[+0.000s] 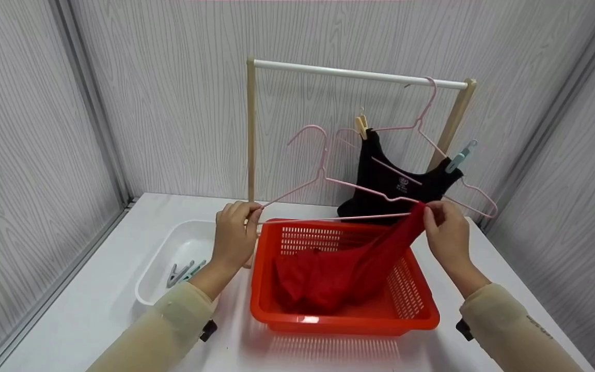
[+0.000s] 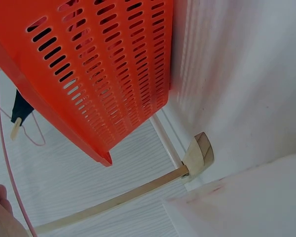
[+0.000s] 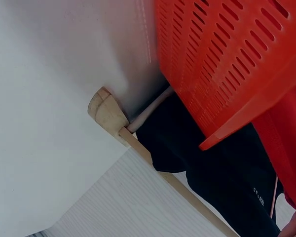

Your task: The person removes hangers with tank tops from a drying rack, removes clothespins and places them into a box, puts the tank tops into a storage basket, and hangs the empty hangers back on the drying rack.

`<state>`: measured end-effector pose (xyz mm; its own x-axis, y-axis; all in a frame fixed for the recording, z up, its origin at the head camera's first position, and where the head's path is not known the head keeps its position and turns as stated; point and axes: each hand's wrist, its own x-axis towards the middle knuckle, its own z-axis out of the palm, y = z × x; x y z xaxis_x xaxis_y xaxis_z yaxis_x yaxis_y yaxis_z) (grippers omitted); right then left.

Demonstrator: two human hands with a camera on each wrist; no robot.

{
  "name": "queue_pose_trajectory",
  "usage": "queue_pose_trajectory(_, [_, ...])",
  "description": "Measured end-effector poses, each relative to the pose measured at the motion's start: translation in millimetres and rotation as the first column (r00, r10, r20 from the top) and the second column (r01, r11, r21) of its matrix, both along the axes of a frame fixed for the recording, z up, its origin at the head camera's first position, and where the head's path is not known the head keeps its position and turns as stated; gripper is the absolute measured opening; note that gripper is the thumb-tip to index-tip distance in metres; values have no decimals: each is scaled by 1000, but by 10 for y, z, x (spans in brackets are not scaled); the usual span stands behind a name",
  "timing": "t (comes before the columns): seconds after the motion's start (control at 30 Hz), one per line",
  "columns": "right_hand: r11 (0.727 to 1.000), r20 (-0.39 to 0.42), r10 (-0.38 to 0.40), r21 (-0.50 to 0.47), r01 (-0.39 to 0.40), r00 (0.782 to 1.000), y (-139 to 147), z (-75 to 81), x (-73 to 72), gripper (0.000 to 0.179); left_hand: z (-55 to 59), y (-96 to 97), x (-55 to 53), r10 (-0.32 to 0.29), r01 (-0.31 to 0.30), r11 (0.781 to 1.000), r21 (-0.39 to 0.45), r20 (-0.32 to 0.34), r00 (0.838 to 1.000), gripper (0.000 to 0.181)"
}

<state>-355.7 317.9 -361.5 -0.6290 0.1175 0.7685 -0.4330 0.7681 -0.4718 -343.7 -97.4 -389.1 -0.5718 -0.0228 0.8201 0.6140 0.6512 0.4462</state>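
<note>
A pink clothes hanger (image 1: 354, 184) is held up above the red plastic basket (image 1: 344, 326). My left hand (image 1: 234, 232) pinches the hanger's left end between thumb and fingers. At the other end, my right hand (image 1: 448, 235) pinches a corner of a red garment (image 1: 323, 279) against the hanger's right tip. The rest of the garment droops down into the basket. In the right wrist view a stretched part of the red cloth (image 3: 286, 143) runs beside the basket wall. How far the right tip reaches inside the cloth is hidden.
Behind the basket stands a rack with a white rail (image 1: 328, 70). A black top (image 1: 380, 188) hangs there on another pink hanger, with a yellow clothespin (image 1: 361, 126) and a blue clothespin (image 1: 460, 157). A white tray (image 1: 145, 276) at left holds several clothespins (image 1: 177, 274).
</note>
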Motion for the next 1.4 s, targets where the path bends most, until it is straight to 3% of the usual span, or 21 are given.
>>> queue_pose_trajectory(0.57, [1000, 37, -11, -25, 12, 999, 1, -73, 26, 12, -16, -16, -21, 16, -15, 1000, 25, -19, 1000, 12])
queue_pose_trajectory(0.87, [999, 44, 32, -23, -31, 999, -135, -100, 72, 11, -20, 3, -24, 11, -11, 999, 41, -14, 1000, 11])
queue_pose_trajectory(1.07, [996, 95, 90, 1, -90, 991, -244, -192, 112, 7, -29, 19, -13, 10, -10, 1000, 29, -1, 1000, 10])
queue_pose_trajectory(1.4, [989, 188, 122, 62, -136, 975, -374, -303, 165, 4, -70, 45, -21, -3, 3, 1000, 27, 3, 1000, 9])
